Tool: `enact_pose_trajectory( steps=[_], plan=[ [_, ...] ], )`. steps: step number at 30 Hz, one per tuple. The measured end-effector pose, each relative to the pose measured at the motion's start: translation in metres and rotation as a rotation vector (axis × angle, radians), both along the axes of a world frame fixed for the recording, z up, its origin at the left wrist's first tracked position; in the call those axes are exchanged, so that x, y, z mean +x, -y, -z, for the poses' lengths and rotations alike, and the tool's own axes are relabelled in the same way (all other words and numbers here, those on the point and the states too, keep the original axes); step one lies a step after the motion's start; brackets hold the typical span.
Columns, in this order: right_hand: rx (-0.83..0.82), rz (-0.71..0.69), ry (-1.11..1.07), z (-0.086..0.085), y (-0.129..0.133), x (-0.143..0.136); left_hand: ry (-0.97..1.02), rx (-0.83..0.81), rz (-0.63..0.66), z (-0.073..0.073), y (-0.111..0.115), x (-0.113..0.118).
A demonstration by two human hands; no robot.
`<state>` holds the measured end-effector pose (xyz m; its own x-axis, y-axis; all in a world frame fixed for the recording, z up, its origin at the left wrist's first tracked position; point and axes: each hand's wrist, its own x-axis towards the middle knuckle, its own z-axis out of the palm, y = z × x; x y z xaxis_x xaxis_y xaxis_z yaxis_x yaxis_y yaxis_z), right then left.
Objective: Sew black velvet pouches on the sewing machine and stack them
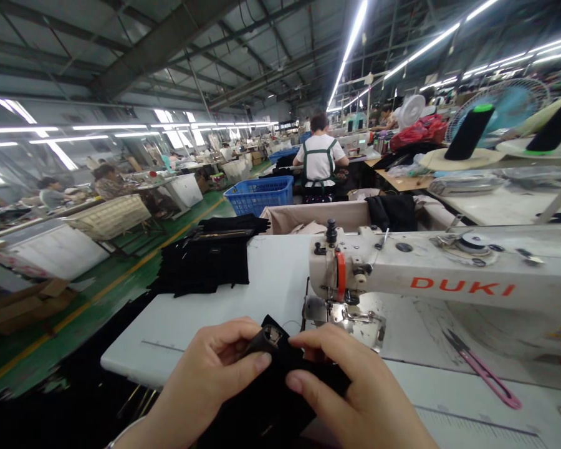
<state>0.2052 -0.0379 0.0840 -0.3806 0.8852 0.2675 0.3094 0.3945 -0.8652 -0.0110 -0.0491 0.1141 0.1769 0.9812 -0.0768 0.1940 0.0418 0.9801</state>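
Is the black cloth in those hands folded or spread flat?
Folded, at least partly: the black cloth curls over between the left hand and right hand.

Black cloth in left hand and right hand; sewing machine beyond

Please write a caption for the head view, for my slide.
Left hand and right hand hold black fabric before a DUKI sewing machine, pink-handled thread snips lying nearby.

The table carries black cloth and snips
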Motion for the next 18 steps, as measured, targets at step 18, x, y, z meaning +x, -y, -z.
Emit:
enact_pose_trajectory(
  steps=[18],
  plan=[
    [-0.027,-0.268,-0.172,0.001,0.005,-0.004,-0.101,-0.155,0.099,-0.035,-0.019,-0.008]
  ],
)
